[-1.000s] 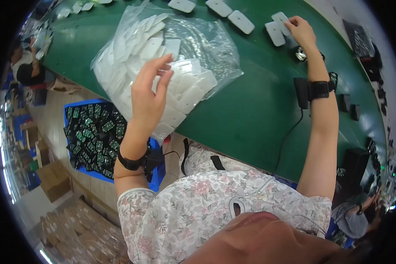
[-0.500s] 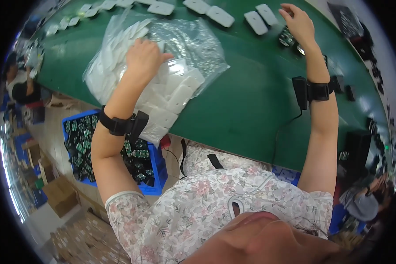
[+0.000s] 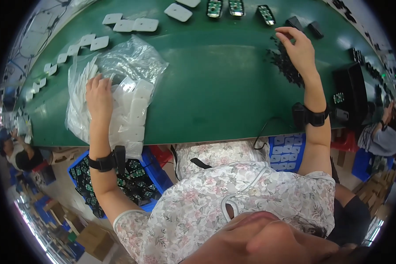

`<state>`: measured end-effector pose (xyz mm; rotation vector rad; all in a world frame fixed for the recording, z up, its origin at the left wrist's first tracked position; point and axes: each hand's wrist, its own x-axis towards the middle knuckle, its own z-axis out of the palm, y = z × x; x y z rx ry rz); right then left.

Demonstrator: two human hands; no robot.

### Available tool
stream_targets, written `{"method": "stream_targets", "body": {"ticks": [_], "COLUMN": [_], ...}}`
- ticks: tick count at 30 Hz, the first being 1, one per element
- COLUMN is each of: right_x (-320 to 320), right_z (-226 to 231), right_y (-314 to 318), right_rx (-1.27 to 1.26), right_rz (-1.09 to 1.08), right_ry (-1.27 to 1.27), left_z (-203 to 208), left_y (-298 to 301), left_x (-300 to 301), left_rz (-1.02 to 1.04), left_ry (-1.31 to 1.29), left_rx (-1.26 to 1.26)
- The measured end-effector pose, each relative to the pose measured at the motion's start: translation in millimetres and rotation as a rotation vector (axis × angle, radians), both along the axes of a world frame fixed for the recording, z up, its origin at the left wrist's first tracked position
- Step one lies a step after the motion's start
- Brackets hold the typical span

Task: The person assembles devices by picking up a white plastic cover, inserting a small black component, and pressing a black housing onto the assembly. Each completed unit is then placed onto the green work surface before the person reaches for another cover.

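Below the desk [image 3: 215,105] edge, a blue bin [image 3: 159,169] of boards [image 3: 134,178]. Above it the bag [image 3: 138,55] lies slack, likely keeping white covers [image 3: 138,105] within reach; the left hand [image 3: 100,93] is among them, grip hidden. Farther, the right hand [image 3: 298,49], loosely open, looks empty beside black bits [image 3: 284,68]; a second ago it touched a cover.

At the green table [image 3: 215,101], the person's left hand [image 3: 100,94] is among white plates [image 3: 138,105] in a clear bag [image 3: 134,59]; the right hand [image 3: 300,50] curves beside black pieces [image 3: 282,65].
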<state>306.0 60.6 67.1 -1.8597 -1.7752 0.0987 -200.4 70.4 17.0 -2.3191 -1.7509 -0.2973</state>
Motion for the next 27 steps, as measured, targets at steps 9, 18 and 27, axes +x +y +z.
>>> {"method": "stream_targets", "body": {"ticks": [9,18,27], "right_x": [27,21,6], "right_z": [-46,-55,-58], "right_y": [28,39,14], "right_rx": [-0.045,-0.088,0.222], "right_rz": [-0.011,0.191,0.245], "right_ry": [-0.170,-0.360,-0.537], "left_z": [15,14,2], "left_y": [-3,-21,-18], "left_x": [76,145,200], "left_rz": [-0.142,-0.120,-0.338], "left_ry": [-0.493,-1.193,-1.388], "left_rx": [0.107,-0.367,-0.669]}}
